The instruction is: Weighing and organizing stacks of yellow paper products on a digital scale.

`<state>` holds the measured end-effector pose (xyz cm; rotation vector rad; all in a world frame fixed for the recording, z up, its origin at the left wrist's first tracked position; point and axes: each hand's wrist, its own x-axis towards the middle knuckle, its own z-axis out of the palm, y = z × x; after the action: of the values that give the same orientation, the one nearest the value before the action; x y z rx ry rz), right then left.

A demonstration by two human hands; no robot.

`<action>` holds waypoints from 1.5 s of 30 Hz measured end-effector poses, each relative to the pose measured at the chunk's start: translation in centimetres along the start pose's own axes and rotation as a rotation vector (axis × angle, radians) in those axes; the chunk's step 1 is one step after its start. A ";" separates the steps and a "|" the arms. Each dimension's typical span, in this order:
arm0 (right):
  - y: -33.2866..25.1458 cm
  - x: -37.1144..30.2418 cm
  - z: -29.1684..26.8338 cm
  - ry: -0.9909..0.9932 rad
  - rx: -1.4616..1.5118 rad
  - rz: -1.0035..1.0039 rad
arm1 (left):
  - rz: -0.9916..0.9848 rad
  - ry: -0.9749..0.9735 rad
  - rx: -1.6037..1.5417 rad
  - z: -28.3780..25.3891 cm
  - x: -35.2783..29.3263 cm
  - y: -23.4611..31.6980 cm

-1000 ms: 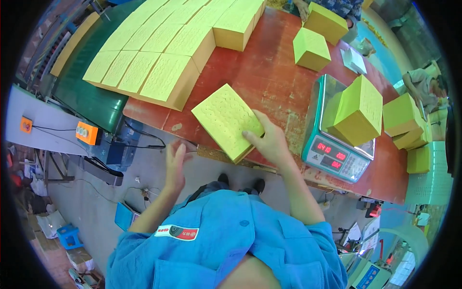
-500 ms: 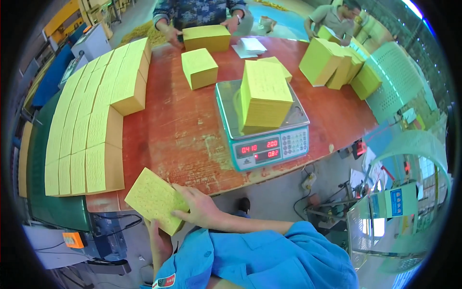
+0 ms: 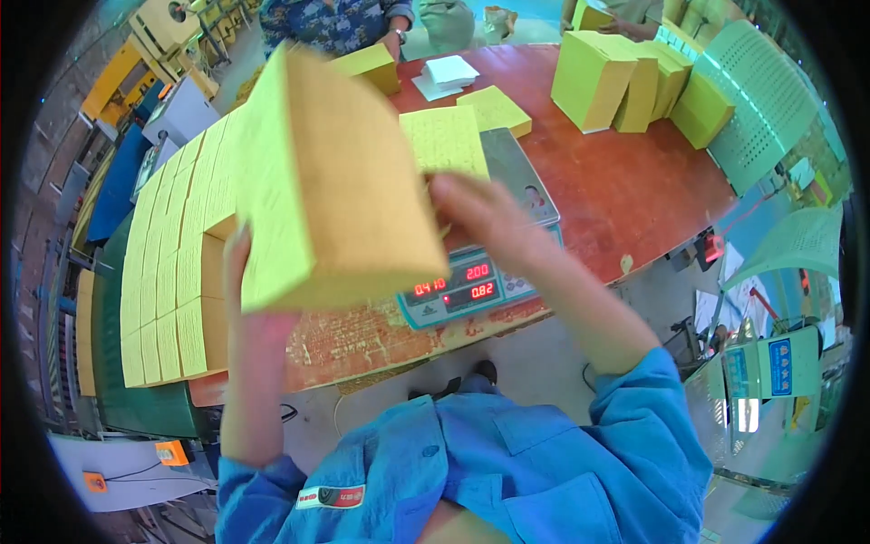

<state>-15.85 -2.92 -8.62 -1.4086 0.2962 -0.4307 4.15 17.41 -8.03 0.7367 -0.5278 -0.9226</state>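
Note:
A thick stack of yellow paper point(image 3: 362, 190) is raised above the table, close in front of me, tilted and blurred. My left hand point(image 3: 237, 267) grips its left side. My right hand point(image 3: 480, 213), smeared by motion, is at its right edge with the fingertips partly hidden. Behind the raised stack, another yellow paper stack point(image 3: 449, 136) stands on a digital scale point(image 3: 503, 286) with lit red figures; the raised stack covers part of both. Left of my hands, several yellow paper stacks point(image 3: 172, 263) stand packed in rows.
The red table point(image 3: 625, 190) also bears a low yellow stack point(image 3: 494, 111), white sheets point(image 3: 449, 72) and several upright yellow stacks point(image 3: 594, 82) at the far right. Two people stand across the table; one's hand point(image 3: 391, 41) is near a yellow stack point(image 3: 372, 65).
Both hands have lifted the yellow paper stack from near the table's front edge, up and toward the scale, tilting it so its side shows. The view has shifted. The scale's figures look the same.

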 end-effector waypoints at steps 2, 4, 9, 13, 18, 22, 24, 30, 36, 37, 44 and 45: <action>-2.3 2.3 -3.0 0.097 -0.006 -0.067 | -0.128 -0.008 0.020 2.8 5.6 0.0; -3.2 4.3 -5.7 0.170 0.033 -0.057 | -0.010 0.091 0.321 5.3 10.2 -1.4; -1.2 6.4 -10.2 0.200 0.079 0.034 | -0.358 0.026 0.412 7.9 15.7 -1.9; 0.6 6.5 -11.5 0.213 0.075 0.095 | -0.423 0.102 0.439 7.7 16.8 -3.8; 1.5 6.7 -11.6 0.226 0.043 0.147 | -0.404 0.115 0.482 8.2 16.4 -4.1; 1.2 7.0 -11.2 0.228 0.031 0.147 | -0.373 0.137 0.456 7.7 16.6 -4.1; 1.1 7.0 -11.2 0.223 -0.005 0.141 | -0.365 0.145 0.463 7.6 16.4 -4.3; 1.8 6.9 -10.5 0.274 -0.035 0.097 | -0.299 0.131 0.497 6.6 15.8 -4.6; 1.9 7.3 -10.4 0.298 -0.291 0.070 | -0.290 0.154 0.448 6.1 15.5 -4.5; 2.0 7.2 -10.3 0.297 -0.291 0.074 | -0.317 0.151 0.409 6.2 15.5 -4.7; 6.2 7.7 -12.7 0.499 -0.548 -0.241 | -0.061 0.163 0.401 2.3 16.4 -7.3; 7.3 8.2 -13.3 0.586 -0.326 -0.335 | 0.015 0.138 0.430 2.3 16.3 -8.8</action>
<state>-13.67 -17.63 -17.35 -1.6343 0.6284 -1.1167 6.29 -0.80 -11.62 1.1737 -0.6161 -0.7439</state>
